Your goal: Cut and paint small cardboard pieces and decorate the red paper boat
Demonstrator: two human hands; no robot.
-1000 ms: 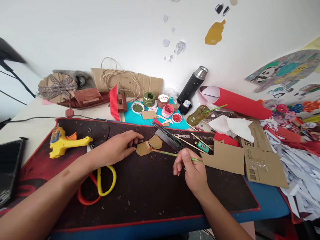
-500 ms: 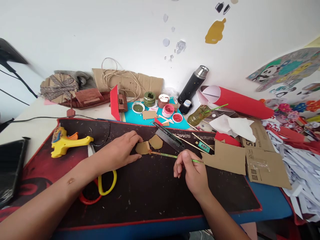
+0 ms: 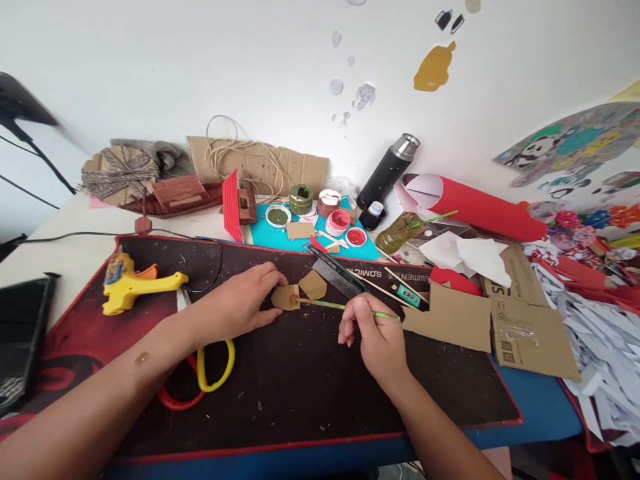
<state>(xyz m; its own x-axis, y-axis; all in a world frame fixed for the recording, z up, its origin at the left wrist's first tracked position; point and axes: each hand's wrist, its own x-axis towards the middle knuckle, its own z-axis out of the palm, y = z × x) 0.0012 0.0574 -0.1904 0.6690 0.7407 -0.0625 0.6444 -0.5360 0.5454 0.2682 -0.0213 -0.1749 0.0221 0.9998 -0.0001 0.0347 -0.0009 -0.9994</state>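
My left hand presses its fingertips on a small brown cardboard piece lying on the dark desk mat. My right hand grips a thin green paintbrush whose tip touches the right part of that piece. A second brown cardboard piece lies just behind, untouched. Paint pots in red and green stand on a blue sheet further back.
A yellow glue gun lies at the mat's left, with scissors under my left forearm. A dark ruler, sticks, flat cardboard, a black flask, a red corrugated roll and white paper scraps crowd the right.
My right hand and the brush slid a little left, so the brush tip now rests further onto the cardboard piece. My left hand stays on the piece.
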